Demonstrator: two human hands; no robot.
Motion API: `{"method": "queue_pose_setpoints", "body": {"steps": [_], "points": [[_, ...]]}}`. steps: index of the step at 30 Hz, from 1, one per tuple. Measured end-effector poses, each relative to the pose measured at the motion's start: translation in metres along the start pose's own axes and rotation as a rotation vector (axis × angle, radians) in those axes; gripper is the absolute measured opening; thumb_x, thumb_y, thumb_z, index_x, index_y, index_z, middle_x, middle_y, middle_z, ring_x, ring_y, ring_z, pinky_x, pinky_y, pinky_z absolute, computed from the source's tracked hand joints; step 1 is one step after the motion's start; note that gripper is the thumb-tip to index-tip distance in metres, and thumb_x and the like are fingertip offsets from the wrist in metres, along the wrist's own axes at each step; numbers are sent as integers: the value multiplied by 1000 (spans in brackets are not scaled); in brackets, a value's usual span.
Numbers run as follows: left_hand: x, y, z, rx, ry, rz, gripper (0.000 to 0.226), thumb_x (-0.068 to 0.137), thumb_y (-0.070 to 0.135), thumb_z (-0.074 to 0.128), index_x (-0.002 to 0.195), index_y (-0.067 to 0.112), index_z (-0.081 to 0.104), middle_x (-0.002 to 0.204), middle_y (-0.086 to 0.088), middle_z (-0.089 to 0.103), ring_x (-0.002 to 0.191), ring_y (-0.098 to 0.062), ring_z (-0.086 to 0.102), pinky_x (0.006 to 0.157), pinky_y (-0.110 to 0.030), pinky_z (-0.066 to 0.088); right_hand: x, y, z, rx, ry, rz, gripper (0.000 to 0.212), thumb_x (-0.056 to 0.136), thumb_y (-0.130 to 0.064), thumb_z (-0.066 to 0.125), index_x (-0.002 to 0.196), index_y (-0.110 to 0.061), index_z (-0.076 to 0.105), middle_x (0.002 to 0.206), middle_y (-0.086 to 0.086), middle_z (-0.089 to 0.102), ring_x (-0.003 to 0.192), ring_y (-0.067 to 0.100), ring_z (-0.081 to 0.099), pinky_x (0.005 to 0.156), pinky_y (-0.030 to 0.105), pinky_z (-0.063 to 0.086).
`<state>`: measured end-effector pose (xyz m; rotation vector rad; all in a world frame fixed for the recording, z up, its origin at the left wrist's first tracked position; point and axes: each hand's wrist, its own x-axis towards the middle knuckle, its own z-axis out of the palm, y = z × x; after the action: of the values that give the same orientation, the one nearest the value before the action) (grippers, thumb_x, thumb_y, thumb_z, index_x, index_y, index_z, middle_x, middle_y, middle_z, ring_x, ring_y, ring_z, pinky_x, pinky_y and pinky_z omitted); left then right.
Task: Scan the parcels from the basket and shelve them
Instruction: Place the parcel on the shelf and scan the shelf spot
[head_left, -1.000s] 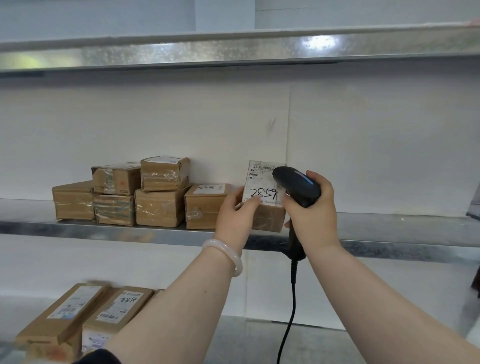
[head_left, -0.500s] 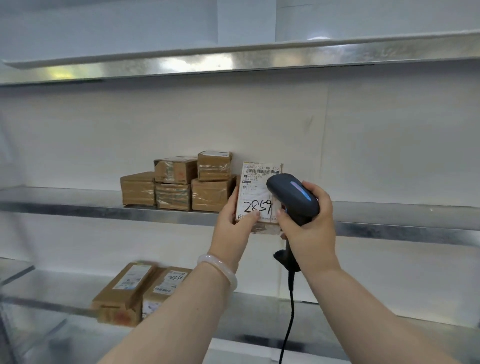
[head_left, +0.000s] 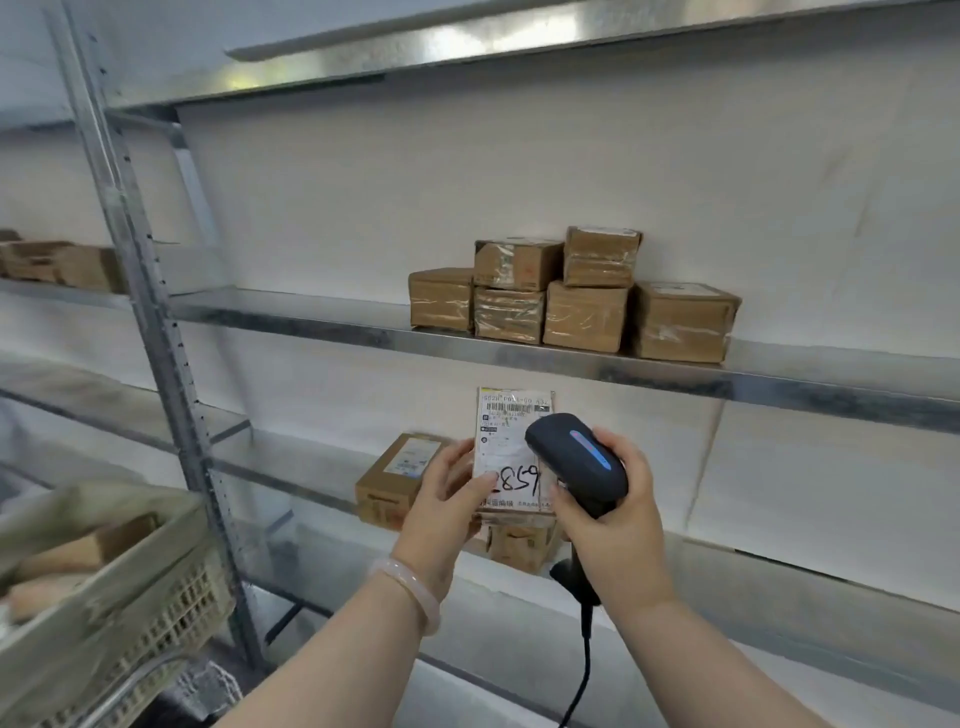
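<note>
Left hand (head_left: 447, 499) is gripping parcel (head_left: 511, 457), right hand (head_left: 618, 525) wrapping scanner (head_left: 576, 462); six boxes (head_left: 571, 296) sitting shelved, basket (head_left: 104, 587) still holding more.

The parcel (head_left: 511, 452) and scanner (head_left: 576, 462) now sit below the middle shelf (head_left: 311, 319).

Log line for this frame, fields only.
step: scanning | left hand: holds labelled brown cardboard parcel | right hand: aims black corded handheld scanner at label | shelved: no

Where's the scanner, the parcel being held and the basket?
scanner (head_left: 576, 457), head view, on its dark top.
parcel (head_left: 506, 441), head view, on its white label.
basket (head_left: 119, 582), head view, on its front rim.
</note>
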<state>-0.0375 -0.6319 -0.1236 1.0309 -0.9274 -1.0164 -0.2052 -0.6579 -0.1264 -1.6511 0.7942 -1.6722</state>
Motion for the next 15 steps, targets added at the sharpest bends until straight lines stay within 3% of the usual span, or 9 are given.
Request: {"method": "queue_pose_setpoints", "body": {"steps": [3,6,9,13,15], "points": [[-10,-17,-27,-7,81,-52,39,96,4,60,124,31,57,111,1,74,79,-6,73,59,-21,54,-20,18,22,17,-29,50,66,77,7,77,119,-37,54,114,-31,60,106,-2,61,86,11,48],[-18,-32,-46,5,98,-116,47,96,0,58,123,38,55,102,5,76,75,-4,72,56,-19,53,-38,33,37,57,-66,130,64,78,8,76,124,-31,55,117,-22,61,109,13,63,93,34,53],[-25,-45,-63,9,125,-187,48,95,1,56,124,39,56,98,3,78,75,-5,72,56,-18,52,-51,48,45,43,-117,177,66,77,7,77,123,-35,55,116,-22,62,105,19,65,91,38,54],[-31,-62,-73,-30,219,-253,33,97,15,60,121,38,57,96,1,78,78,-9,74,63,-24,54,-61,60,47,10,-185,210,70,77,3,79,119,-47,54,116,-28,64,106,2,64,87,12,48],[-34,-68,-72,-26,256,-259,30,96,21,63,121,36,57,93,2,78,78,-9,73,75,-30,53,-62,66,45,-2,-228,222,70,76,2,79,119,-47,53,118,-24,64,106,0,63,86,10,48]]}}
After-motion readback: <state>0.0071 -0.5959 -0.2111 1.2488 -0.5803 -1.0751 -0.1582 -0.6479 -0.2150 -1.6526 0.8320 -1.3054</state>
